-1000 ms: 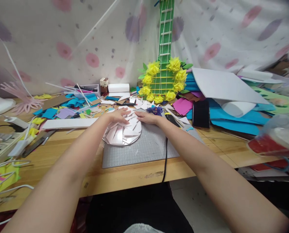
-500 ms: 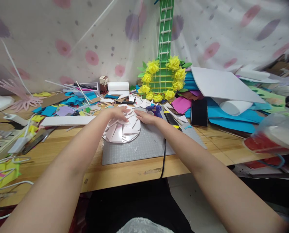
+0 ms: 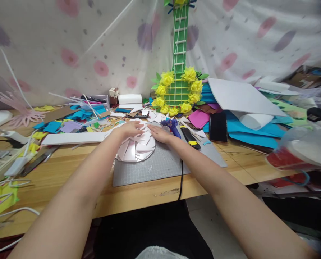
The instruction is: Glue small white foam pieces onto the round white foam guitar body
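The white disc point(image 3: 134, 155) lies on the grey cutting mat point(image 3: 173, 162), toward its left side, and the mat rests on the wooden tabletop point(image 3: 128, 196). Flat, angular white pieces point(image 3: 147, 141) overlap across the disc, some tilted, with a thin rim showing at the near edge. The left hand point(image 3: 131, 129) lies over its far part with fingers spread; the right hand point(image 3: 160, 134) lies at its far right edge, fingers extended. Neither is clenched; whether either presses down is impossible to tell.

The disc looks like thin board or foam, so it is probably light and fairly stiff, though apt to bend if lifted from one side. The smooth pieces may be slippery and, if loose, could slide; their corners look easy to crease or snap. The best hold is likely low on the rim from opposite sides, clear of the raised pieces. Beyond the right hand sit a blue glue gun point(image 3: 172, 126) and a black-and-yellow cutter point(image 3: 189, 136).
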`<state>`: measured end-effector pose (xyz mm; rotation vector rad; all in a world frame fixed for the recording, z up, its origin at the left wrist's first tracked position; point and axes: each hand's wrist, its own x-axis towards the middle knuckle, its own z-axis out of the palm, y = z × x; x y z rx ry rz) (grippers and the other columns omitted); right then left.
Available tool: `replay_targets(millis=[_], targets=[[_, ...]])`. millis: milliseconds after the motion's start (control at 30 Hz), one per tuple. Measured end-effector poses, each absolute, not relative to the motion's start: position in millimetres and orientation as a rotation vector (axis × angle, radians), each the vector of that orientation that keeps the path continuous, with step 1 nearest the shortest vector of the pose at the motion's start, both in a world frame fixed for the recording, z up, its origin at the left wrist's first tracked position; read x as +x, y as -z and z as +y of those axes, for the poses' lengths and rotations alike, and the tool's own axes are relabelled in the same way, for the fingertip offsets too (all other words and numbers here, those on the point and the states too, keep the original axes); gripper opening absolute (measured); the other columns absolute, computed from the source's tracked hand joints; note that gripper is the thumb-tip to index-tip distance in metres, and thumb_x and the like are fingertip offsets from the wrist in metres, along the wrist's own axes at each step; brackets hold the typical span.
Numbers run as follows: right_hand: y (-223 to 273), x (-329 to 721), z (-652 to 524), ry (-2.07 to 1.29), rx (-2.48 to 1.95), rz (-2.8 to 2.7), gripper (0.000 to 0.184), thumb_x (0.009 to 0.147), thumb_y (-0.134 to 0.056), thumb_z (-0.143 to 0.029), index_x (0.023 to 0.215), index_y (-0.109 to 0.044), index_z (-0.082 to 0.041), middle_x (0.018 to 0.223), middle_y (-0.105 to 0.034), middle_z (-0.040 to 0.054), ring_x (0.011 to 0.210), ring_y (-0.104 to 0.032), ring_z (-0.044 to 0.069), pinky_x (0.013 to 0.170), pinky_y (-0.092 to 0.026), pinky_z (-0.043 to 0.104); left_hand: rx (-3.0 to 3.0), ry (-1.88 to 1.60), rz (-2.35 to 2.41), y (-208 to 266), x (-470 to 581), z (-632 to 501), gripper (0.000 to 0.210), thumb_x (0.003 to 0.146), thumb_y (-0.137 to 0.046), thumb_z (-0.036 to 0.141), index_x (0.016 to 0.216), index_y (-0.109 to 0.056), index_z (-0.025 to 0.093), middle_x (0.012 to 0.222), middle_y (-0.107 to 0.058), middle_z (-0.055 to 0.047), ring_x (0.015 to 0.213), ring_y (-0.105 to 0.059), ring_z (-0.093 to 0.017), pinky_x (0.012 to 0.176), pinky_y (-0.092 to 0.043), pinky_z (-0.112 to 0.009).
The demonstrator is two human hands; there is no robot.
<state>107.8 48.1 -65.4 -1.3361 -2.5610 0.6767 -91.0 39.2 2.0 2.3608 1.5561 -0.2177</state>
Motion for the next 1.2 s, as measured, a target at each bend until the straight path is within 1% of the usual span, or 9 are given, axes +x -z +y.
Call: replay_targets(millis=[100, 200, 333, 533, 700, 833, 967, 1067, 1200], targets=[[65.4, 107.7, 47.2, -0.649, -1.333, -2.57, 0.058, 0.092, -0.02, -0.037, 0.144, -0.026, -0.012, 0.151, -0.024, 0.0065, 0.14, -0.019, 0.018, 0.114, -0.014, 0.037, 2.354, 0.153, 1.585, -1.1, -89.1, 41.3, 0.052, 0.088, -0.031, 0.044, 0.132, -0.05, 0.023, 0.148, -0.033, -0.003, 0.131, -0.037, -0.017, 0.106, -0.025, -0.023], [66.0, 107.6, 46.8, -0.629, -1.332, -2.575, 0.058, 0.092, -0.019, -0.037, 0.144, -0.026, -0.012, 0.151, -0.024, 0.0067, 0.14, -0.02, 0.018, 0.114, -0.014, 0.036, 2.356, 0.092, 1.632, 4.0, -89.4, 45.0, 0.046, 0.088, -0.035, 0.038, 0.128, -0.053, 0.025, 0.144, -0.04, -0.001, 0.127, -0.042, -0.016, 0.104, -0.028, -0.022], [66.6, 107.2, 45.2, -0.604, -1.336, -2.571, 0.059, 0.092, -0.02, -0.036, 0.144, -0.026, -0.01, 0.151, -0.025, 0.0084, 0.139, -0.021, 0.019, 0.114, -0.015, 0.036, 2.401, 0.073, 1.684, 9.9, -88.4, 46.4, 0.043, 0.087, -0.04, 0.035, 0.126, -0.055, 0.028, 0.141, -0.044, 0.0, 0.125, -0.045, -0.015, 0.103, -0.03, -0.022], [68.9, 106.8, 42.7, -0.54, -1.318, -2.573, 0.057, 0.091, -0.019, -0.033, 0.144, -0.026, -0.013, 0.151, -0.026, 0.0084, 0.139, -0.022, 0.018, 0.113, -0.015, 0.038, 2.431, 0.098, 1.74, 15.9, -86.7, 49.7, 0.044, 0.084, -0.045, 0.035, 0.126, -0.055, 0.029, 0.141, -0.045, 0.001, 0.123, -0.047, -0.018, 0.103, -0.032, -0.023], [65.8, 104.8, 42.6, -0.527, -1.334, -2.585, 0.058, 0.09, -0.02, -0.029, 0.143, -0.027, -0.008, 0.15, -0.026, 0.0108, 0.139, -0.022, 0.019, 0.113, -0.015, 0.037, 2.464, 0.109, 1.735, 18.4, -86.7, 51.7, 0.044, 0.085, -0.042, 0.036, 0.127, -0.055, 0.03, 0.141, -0.045, 0.002, 0.124, -0.045, -0.017, 0.103, -0.032, -0.024], [65.0, 103.6, 45.9, -0.563, -1.346, -2.562, 0.058, 0.089, -0.024, -0.03, 0.143, -0.028, -0.01, 0.151, -0.026, 0.0097, 0.138, -0.023, 0.021, 0.113, -0.016, 0.038, 2.455, 0.152, 1.771, 15.1, -81.9, 49.6, 0.044, 0.083, -0.044, 0.033, 0.126, -0.056, 0.029, 0.14, -0.046, 0.001, 0.123, -0.047, -0.019, 0.101, -0.035, -0.026], [68.4, 104.2, 48.8, -0.562, -1.346, -2.558, 0.058, 0.089, -0.024, -0.033, 0.143, -0.027, -0.011, 0.15, -0.026, 0.0085, 0.139, -0.022, 0.021, 0.114, -0.015, 0.036, 2.453, 0.168, 1.779, 11.5, -77.7, 48.6, 0.045, 0.081, -0.047, 0.032, 0.125, -0.057, 0.03, 0.137, -0.049, 0.002, 0.121, -0.049, -0.02, 0.1, -0.036, -0.026], [71.1, 104.6, 49.1, -0.563, -1.331, -2.556, 0.058, 0.09, -0.023, -0.033, 0.144, -0.026, -0.013, 0.151, -0.026, 0.0072, 0.139, -0.023, 0.021, 0.113, -0.016, 0.038, 2.442, 0.197, 1.783, 12.4, -77.8, 49.2, 0.045, 0.082, -0.046, 0.032, 0.126, -0.055, 0.032, 0.139, -0.046, 0.003, 0.123, -0.047, -0.02, 0.102, -0.035, -0.026], [72.8, 105.7, 50.0, -0.588, -1.315, -2.528, 0.058, 0.09, -0.025, -0.031, 0.143, -0.028, -0.009, 0.15, -0.026, 0.0099, 0.139, -0.022, 0.021, 0.113, -0.015, 0.038, 2.456, 0.185, 1.753, 15.8, -79.6, 48.7, 0.045, 0.085, -0.041, 0.032, 0.128, -0.053, 0.029, 0.143, -0.042, 0.001, 0.125, -0.045, -0.021, 0.103, -0.034, -0.027]])
